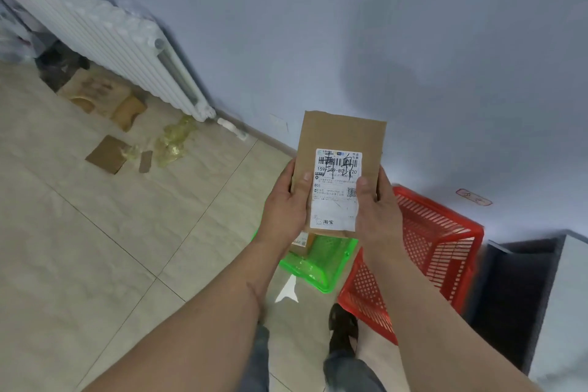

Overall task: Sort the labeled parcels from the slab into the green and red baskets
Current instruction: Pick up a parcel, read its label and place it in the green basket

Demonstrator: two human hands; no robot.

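I hold a flat brown cardboard parcel (339,140) upright in front of me, its white shipping label (337,191) with handwritten black characters facing me. My left hand (286,204) grips its left edge and my right hand (377,213) grips its right edge, thumbs on the label. Below the parcel on the floor sits the green basket (321,267) with a small box (300,243) inside it. The red basket (436,251) stands right beside it, against the wall.
A white radiator (105,41) runs along the wall at upper left, with cardboard scraps (108,154), boxes (95,89) and yellowish tape (175,140) on the tiled floor. A dark cabinet with a pale slab top (560,305) stands at right. My shoe (343,328) is near the red basket.
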